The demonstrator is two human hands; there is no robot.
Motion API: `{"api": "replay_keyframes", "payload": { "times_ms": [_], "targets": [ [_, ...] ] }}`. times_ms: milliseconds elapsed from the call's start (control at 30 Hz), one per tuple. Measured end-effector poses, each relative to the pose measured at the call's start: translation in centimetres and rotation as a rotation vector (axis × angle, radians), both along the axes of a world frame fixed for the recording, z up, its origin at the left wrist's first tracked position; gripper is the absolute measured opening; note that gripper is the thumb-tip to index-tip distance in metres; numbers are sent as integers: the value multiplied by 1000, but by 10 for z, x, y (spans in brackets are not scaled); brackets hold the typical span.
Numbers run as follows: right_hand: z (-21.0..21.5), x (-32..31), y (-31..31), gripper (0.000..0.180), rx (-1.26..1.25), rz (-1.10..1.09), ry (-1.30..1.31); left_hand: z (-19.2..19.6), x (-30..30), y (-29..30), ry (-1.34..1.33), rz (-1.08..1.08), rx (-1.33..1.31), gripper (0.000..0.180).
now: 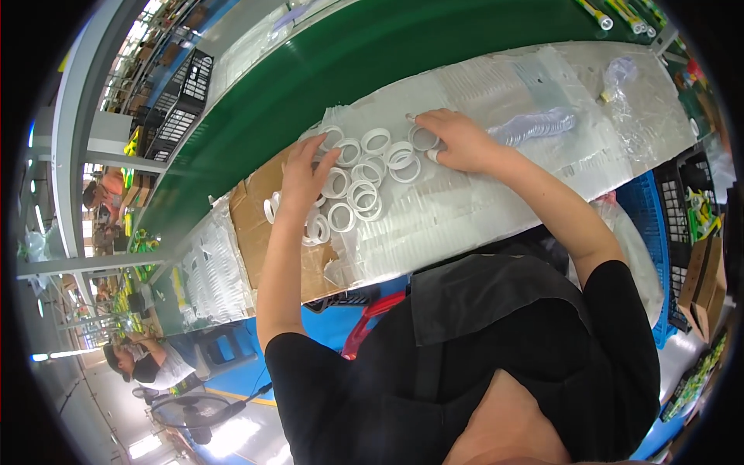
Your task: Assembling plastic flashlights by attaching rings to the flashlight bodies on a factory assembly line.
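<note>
Across the right edge of the cardboard sheet (pixel 254 213): clustered white rings (pixel 363 186).
Left hand (pixel 304 174), fingers parted, over rings beside that edge; right hand (pixel 463 141), farther right, spread around one ring (pixel 422 149), contact unclear.

We had room across the near table (pixel 442 221); white rings (pixel 363 183) blocked the left, clear discs (pixel 535 125) the far right.

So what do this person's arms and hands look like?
The left sleeve and right sleeve are plain black, short, ending near the elbows. The forearms show no watch or bracelet. The left hand and right hand wear no gloves; pale caps seem to cover two right fingertips, too small to confirm.
</note>
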State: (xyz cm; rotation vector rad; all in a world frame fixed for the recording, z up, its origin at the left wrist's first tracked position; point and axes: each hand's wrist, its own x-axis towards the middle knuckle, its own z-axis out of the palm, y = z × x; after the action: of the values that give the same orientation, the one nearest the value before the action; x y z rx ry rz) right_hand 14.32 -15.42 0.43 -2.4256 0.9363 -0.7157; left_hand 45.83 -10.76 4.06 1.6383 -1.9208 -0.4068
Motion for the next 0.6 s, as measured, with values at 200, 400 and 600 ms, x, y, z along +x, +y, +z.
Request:
{"api": "replay_keyframes", "payload": {
  "times_ms": [200,400,600],
  "targets": [
    [11,-25,5,59,-34,-62,132,36,-76,20,-130,-369,-90,57],
    [31,-45,9,58,66,-102,31,30,-107,6,-450,-617,20,63],
    [40,-75,6,59,-6,-73,-4,33,-121,-4,-399,-707,66,56]
  ]
}}
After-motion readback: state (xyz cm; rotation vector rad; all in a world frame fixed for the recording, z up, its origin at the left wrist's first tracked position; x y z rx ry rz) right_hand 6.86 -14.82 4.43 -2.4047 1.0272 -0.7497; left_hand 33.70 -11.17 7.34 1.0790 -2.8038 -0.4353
